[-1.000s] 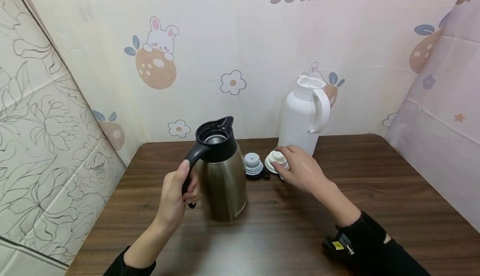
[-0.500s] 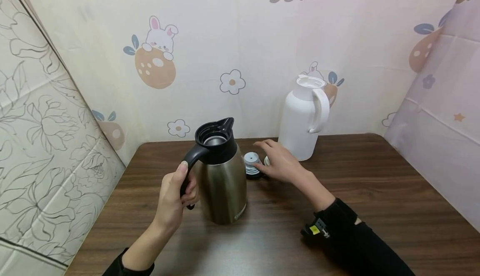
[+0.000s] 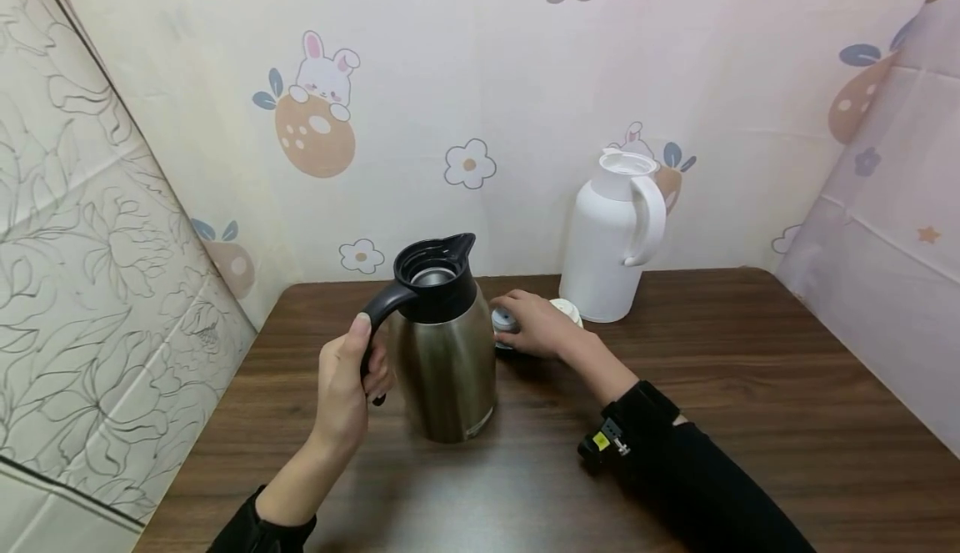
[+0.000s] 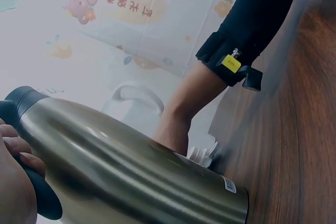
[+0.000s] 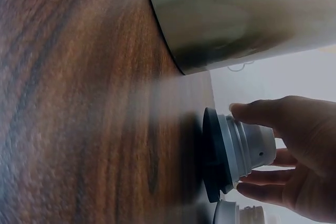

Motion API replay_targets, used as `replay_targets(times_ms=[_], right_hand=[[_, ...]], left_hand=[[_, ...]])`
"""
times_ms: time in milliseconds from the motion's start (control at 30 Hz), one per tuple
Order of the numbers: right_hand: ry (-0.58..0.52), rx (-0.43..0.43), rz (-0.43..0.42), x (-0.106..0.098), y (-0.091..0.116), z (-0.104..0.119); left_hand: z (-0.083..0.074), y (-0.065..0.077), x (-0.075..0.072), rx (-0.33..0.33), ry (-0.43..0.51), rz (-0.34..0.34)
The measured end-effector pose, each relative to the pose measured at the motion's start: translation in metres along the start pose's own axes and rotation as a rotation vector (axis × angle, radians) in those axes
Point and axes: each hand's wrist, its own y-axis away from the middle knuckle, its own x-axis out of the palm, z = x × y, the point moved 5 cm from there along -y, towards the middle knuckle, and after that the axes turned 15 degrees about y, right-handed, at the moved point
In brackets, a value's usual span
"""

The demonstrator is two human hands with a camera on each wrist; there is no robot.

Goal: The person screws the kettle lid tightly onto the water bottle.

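My left hand (image 3: 347, 390) grips the black handle (image 3: 390, 301) of a bronze-coloured steel vacuum jug (image 3: 447, 369), which stands upright with its black mouth uncovered. Just right of the jug, my right hand (image 3: 542, 325) is at a grey screw stopper with a black rim (image 5: 244, 145), which stands rim-down on the table. In the right wrist view the thumb (image 5: 262, 113) and fingers pinch the stopper from opposite sides. Behind this hand a white stopper (image 3: 567, 310) is partly hidden.
A white vacuum jug (image 3: 600, 240) without its stopper stands at the back right, handle to the right. The brown wooden table (image 3: 712, 353) ends against a curtain (image 3: 420, 94) printed with rabbits and flowers. A patterned panel (image 3: 105, 269) borders the left side.
My right hand has left the white stopper and moved left, taking hold of the grey stopper. My left hand and the steel jug stay almost where they were.
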Motion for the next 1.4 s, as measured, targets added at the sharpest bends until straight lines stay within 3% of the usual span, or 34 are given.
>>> replay_targets(times_ms=[300,467,667,867,1100,1400], right_hand=[[-0.006,-0.034,-0.001,-0.003,0.004,0.007],[-0.037,-0.031,-0.077,-0.015,0.014,0.007],[-0.184,0.038,-0.208,-0.036,0.036,0.0],[-0.456,0.103,-0.247,-0.05,0.057,-0.007],[-0.954,0.089,-0.11,-0.057,0.072,-0.005],[-1.34,0.044,-0.074,-0.067,0.08,-0.001]], left_hand=[[0.001,-0.01,-0.007,-0.026,-0.012,-0.017],[0.001,-0.015,-0.009,-0.029,-0.008,-0.004],[0.001,-0.017,-0.01,-0.032,0.001,0.002],[0.002,-0.018,-0.012,-0.038,0.003,0.0],[0.001,-0.017,-0.009,-0.041,0.0,0.008],[0.0,-0.015,-0.008,-0.061,-0.002,-0.02]])
